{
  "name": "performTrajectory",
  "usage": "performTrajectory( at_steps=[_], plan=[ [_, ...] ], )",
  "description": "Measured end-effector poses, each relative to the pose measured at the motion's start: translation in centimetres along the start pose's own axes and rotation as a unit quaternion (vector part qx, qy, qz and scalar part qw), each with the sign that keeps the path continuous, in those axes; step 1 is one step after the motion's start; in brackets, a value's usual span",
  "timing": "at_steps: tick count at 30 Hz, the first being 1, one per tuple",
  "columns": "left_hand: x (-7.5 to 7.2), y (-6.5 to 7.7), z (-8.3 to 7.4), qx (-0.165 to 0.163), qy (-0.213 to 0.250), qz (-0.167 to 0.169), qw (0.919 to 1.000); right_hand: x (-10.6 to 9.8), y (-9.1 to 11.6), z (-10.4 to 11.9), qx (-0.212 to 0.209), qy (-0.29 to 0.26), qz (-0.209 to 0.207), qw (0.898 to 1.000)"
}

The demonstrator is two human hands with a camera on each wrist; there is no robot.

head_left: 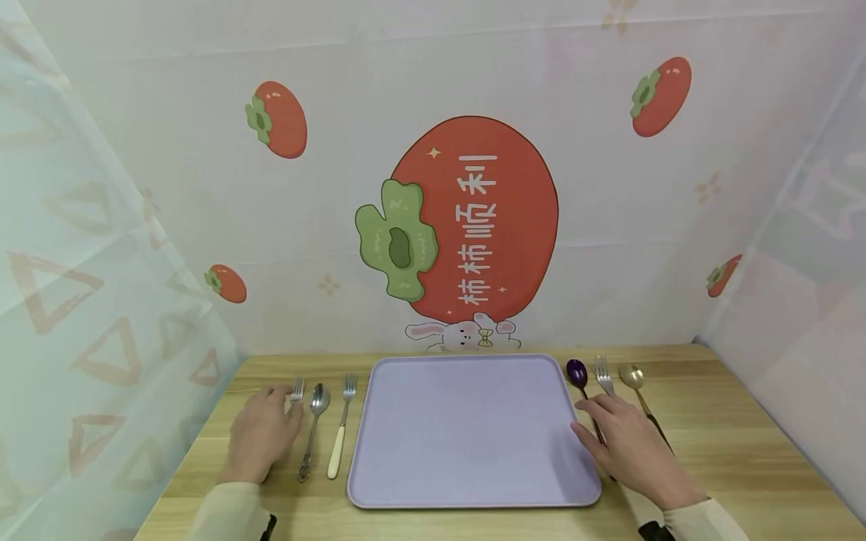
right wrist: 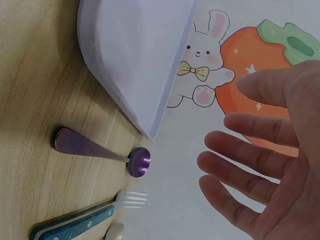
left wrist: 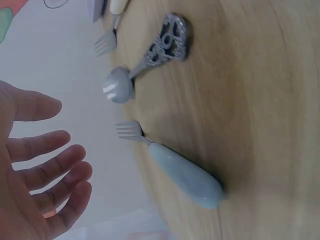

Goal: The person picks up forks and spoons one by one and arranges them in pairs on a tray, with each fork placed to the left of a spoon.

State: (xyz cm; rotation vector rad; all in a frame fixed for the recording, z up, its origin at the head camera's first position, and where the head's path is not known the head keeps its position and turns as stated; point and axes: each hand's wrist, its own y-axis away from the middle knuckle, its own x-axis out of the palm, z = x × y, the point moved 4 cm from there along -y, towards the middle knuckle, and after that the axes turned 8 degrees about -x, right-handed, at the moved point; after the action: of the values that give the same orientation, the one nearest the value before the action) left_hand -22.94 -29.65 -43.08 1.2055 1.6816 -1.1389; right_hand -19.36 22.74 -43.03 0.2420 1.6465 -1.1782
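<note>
My left hand point(head_left: 264, 428) hovers with relaxed fingers above a fork point(left wrist: 185, 175) with a pale blue, bulbous handle, which it partly hides in the head view. To that fork's right lie a silver spoon point(head_left: 319, 400) with an ornate openwork handle and a fork point(head_left: 337, 451) with a cream handle. On the other side, my right hand point(head_left: 632, 451) is held over a purple spoon point(right wrist: 85, 142) and a fork point(right wrist: 80, 222) with a teal handle, covering parts of both in the head view. Both palms look empty. Just right of these lies a gold spoon point(head_left: 632, 376) with a dark handle.
A lavender rectangular tray point(head_left: 473, 436) lies on the wooden table point(head_left: 731, 421) between the two groups of cutlery. Behind the table hangs a white cloth point(head_left: 325, 195) printed with persimmons and a rabbit. More printed cloth stands at both sides.
</note>
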Motion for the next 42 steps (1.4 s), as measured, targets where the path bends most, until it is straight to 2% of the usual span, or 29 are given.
performTrajectory(
  at_steps=[5, 13, 23, 30, 42],
  plan=[
    [0.4, -0.4, 1.1, -0.029, -0.004, 0.038, 0.9989, 0.1, 0.0, 0.1, 0.005, -0.002, 0.010, 1.000],
    [1.2, -0.9, 2.5, -0.051, -0.004, 0.076, 0.9958, 0.1, 0.0, 0.2, 0.008, -0.002, 0.016, 1.000],
    [2.0, -1.7, 3.6, -0.075, -0.002, 0.124, 0.9894, 0.1, 0.1, 0.3, 0.011, 0.003, 0.023, 1.000],
    [2.5, -1.7, 4.1, -0.104, 0.020, 0.163, 0.9810, 0.1, 0.1, 0.4, 0.023, 0.000, 0.039, 0.999],
    [2.6, -2.2, 4.1, -0.100, 0.015, 0.159, 0.9821, 0.1, 0.4, 0.3, 0.024, -0.006, 0.041, 0.999]
  ],
)
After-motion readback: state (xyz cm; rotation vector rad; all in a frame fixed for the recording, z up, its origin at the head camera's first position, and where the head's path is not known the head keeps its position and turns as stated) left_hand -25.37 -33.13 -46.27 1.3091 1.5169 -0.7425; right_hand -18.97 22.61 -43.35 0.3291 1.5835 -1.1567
